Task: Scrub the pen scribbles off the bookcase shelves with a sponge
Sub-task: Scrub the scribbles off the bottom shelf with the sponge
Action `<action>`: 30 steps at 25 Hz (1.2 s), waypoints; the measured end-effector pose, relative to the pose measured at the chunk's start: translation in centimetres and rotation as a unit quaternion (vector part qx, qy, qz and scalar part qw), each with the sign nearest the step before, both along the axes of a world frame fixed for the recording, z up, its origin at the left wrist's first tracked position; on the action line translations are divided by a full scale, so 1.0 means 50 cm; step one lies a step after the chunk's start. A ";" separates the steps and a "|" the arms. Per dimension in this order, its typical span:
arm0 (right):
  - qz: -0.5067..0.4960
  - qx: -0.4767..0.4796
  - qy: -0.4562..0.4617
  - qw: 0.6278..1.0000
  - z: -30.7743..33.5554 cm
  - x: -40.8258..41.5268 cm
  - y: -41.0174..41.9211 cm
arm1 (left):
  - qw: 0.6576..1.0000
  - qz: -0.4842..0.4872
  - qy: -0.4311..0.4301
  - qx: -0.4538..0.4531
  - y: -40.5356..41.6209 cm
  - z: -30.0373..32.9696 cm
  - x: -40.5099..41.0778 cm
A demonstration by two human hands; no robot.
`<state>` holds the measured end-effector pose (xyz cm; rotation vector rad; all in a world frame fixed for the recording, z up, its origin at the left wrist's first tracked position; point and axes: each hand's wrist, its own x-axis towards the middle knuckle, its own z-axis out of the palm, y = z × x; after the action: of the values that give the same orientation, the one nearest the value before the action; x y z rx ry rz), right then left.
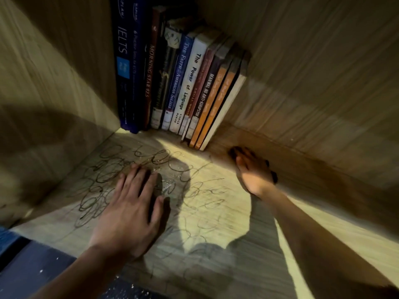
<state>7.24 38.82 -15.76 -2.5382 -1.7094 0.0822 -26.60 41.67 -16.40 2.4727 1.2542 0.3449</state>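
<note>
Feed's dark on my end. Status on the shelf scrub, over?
Left hand flat on the scribbles, dark sponge under the fingers. Right hand at the back of the shelf, blurred. Scribbles mostly remain. Books stand behind, clear.

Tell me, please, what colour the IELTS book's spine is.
Dark navy blue with a lighter blue patch, on the IELTS book; head view.

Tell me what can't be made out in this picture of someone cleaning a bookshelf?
Head view only:
- Sponge: mostly hidden under the left hand; just a dark edge shows.
- Right hand: motion-blurred; whether it holds anything is unclear.
- Scribbles: partly lost in shadow.
- Orange book spines: lettering too small and blurred.
</note>
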 end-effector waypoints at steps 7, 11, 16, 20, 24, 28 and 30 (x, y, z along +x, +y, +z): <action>0.176 0.029 0.121 0.976 0.009 -0.100 -0.176 | 1.000 -0.004 0.005 -0.006 0.004 -0.008 -0.003; -0.134 0.048 -0.025 0.990 0.001 -0.003 -0.089 | 1.000 -0.006 -0.007 -0.005 0.009 -0.015 -0.005; 0.097 0.039 0.080 0.991 -0.003 -0.220 -0.147 | 1.000 -0.019 -0.024 0.005 0.021 -0.028 -0.004; 0.095 0.025 0.082 0.992 0.019 -0.069 -0.316 | 0.999 -0.028 -0.022 0.003 0.021 -0.037 -0.005; -0.176 0.043 0.007 0.983 -0.004 0.013 -0.204 | 0.999 -0.031 -0.028 0.003 0.022 -0.044 -0.006; -0.053 0.059 0.021 0.997 -0.023 -0.197 -0.123 | 0.999 -0.035 -0.037 0.017 0.023 -0.040 -0.003; 0.105 0.021 0.039 0.993 -0.025 -0.288 -0.211 | 0.999 -0.036 -0.036 0.017 0.018 -0.036 -0.004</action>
<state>-7.17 28.26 -17.00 -2.2855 -1.9195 0.1538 -26.79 42.57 -18.22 2.5019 1.1367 0.4359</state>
